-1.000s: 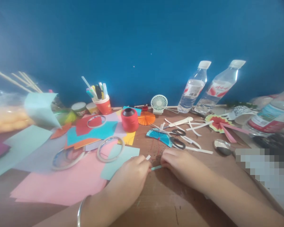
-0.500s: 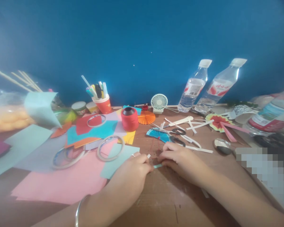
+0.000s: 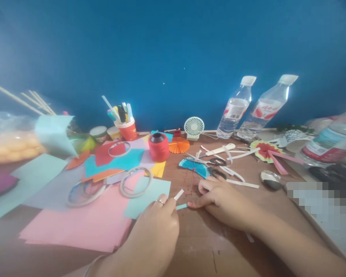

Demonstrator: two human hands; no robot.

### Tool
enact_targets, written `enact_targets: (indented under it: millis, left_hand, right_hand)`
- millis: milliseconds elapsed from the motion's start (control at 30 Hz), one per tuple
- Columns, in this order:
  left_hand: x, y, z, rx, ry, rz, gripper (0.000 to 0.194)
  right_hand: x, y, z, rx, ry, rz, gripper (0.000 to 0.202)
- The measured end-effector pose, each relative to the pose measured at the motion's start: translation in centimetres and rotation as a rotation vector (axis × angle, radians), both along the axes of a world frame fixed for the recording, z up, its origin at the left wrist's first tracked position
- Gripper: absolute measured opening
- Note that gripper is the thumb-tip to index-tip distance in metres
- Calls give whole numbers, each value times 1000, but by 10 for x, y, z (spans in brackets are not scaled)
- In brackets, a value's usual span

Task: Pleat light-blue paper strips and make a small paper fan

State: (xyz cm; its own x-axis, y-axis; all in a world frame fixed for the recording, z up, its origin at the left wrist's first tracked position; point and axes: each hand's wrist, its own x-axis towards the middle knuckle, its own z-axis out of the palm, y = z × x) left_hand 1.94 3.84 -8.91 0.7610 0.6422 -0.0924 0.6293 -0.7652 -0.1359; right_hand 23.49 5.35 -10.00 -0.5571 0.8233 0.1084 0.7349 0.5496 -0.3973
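My left hand (image 3: 158, 225), with a ring on it, is closed low over the brown table. A short white strip (image 3: 179, 194) sticks up from its fingertips. From the same hand a narrow teal paper strip (image 3: 182, 206) runs right to my right hand (image 3: 220, 198), whose fingers are curled, with a fingertip on the strip's end. Whether the white and teal pieces are joined is hidden by the left fingers. Just beyond the right hand lie a blue pleated paper fan (image 3: 194, 166) with red thread and black-handled scissors (image 3: 218, 173).
Coloured paper sheets (image 3: 77, 231) and tape rolls (image 3: 136, 194) cover the left. Behind stand a red thread spool (image 3: 158, 148), a cup of pens (image 3: 128, 130), a small white fan (image 3: 194, 127) and water bottles (image 3: 233, 111). White strips (image 3: 243, 184) and a utility knife (image 3: 220, 149) lie right.
My left hand has drawn back toward me and slightly left, and more of the white strip shows. A right fingertip now stretches left onto the teal strip. The camera view has shifted slightly.
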Motion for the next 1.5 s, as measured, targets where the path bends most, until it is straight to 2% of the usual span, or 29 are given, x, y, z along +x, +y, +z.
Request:
enact_targets:
  millis: [167,267,367,433,500,567,633,700,833,933,1000,1100,1133,1200,1267,1367,1433,1500]
  left_hand:
    - [-2,-1,-3,78,12,-74,16]
    - [-3,1,-2,81,82,-134,15]
    - [-5,3,-1,68,132,-185,13]
    - [-6,5,-2,79,71,-188,14]
    - [-7,6,-5,111,-54,-132,16]
    - [-7,7,-8,136,-150,-67,17]
    - [-7,9,-12,145,-165,-51,18]
    - [-7,10,-15,150,-134,-80,18]
    - [-5,13,-21,147,-146,-98,16]
    - [-2,15,-13,97,-245,-32,14]
    - [-4,17,2,32,-328,48,16]
    - [-19,24,32,-113,-470,260,22]
    - [-27,27,40,-115,-483,310,27]
    - [-48,33,50,-192,-465,419,30]
    - [-68,38,48,-226,-433,490,27]
    - [-88,41,32,-143,-365,480,24]
    - [-92,39,23,-113,-394,474,17]
    - [-91,35,21,-111,-454,460,18]
  right_hand:
    - [24,4,10,-31,-104,-2,19]
    - [41,7,17,-91,-164,-25,17]
    - [46,7,22,-121,-156,-54,21]
    - [41,6,22,-75,-114,-53,22]
    - [31,3,20,5,-18,-48,14]
    - [18,-1,16,82,112,-48,6]
    - [7,-4,8,136,182,-37,4]
    - [-2,-4,0,108,148,47,11]
    - [-8,-2,-12,227,46,72,8]
    - [-8,-2,-15,375,-26,51,13]
    - [-7,-3,-15,433,-49,49,16]
    - [-3,-4,-15,400,-26,87,18]
    - [-1,-4,-15,372,-6,99,18]
    - [1,-3,-15,322,28,99,15]
    - [1,-2,-14,305,33,84,14]
    - [-1,-3,-10,326,3,79,18]
    - [-4,-5,-7,350,5,91,21]
    - [-5,-7,-5,373,51,88,21]
